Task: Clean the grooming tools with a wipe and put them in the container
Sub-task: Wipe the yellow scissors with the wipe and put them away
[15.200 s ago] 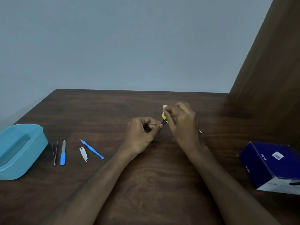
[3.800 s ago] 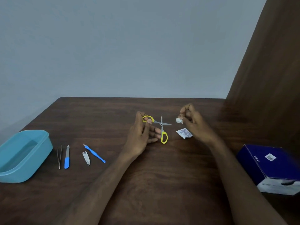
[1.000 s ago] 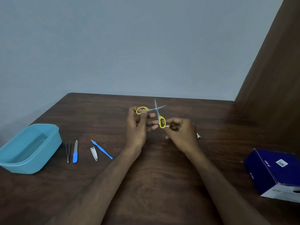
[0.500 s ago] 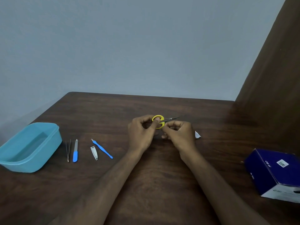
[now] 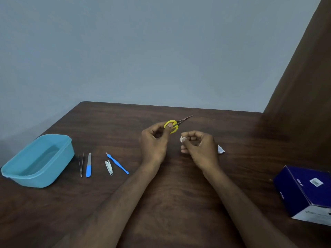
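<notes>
Scissors: pinched in left hand; wipe pinched in right hand. Container empty; four tools unwiped on bench.

Yellow-handled scissors closed, white wipe crumpled, teal container open

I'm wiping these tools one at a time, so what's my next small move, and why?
Probably carry the scissors in your left hand over to the blue container: their blades are closed and the wipe in your right hand is off them.

Box cut off at right.
</notes>
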Motion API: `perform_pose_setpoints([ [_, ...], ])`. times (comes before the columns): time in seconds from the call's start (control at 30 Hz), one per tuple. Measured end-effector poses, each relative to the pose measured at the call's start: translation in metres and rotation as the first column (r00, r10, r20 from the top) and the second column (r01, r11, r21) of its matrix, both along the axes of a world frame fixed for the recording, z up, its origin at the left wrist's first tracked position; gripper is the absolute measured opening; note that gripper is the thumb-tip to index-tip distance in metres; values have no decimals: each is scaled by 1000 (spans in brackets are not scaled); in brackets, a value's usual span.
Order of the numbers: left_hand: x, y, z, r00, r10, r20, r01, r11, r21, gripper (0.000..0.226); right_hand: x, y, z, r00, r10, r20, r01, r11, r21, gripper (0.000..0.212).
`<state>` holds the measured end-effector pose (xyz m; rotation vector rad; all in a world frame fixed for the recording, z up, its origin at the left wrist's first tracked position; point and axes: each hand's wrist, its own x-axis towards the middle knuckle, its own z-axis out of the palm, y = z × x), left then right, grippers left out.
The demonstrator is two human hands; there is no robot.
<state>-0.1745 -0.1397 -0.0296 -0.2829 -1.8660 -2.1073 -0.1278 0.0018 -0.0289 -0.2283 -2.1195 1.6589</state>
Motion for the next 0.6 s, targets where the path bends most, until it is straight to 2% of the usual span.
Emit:
perform_pose_setpoints([
  [0.1,2,-3,3,995,84,-60,-85,996,-14,9,2,-2,-3,998,-2,-57,20,947,322,13],
  [0.17,4,-5,4,992,113,-62,-115,993,-35,10,5,-8,-2,993,31,-116,22,902,432,12],
  [0.3,3,-10,3,986,153,-70,-161,979,-127,11,9,-23,0,982,75,-172,14,884,466,12],
  [0.37,6,-15,6,987,155,-39,-159,974,-159,13,6,-31,0,985,88,-150,-12,896,445,18],
  [0.6,21,-45,21,987,139,82,-129,984,-120,15,4,-60,8,990,-87,-108,117,943,312,14],
])
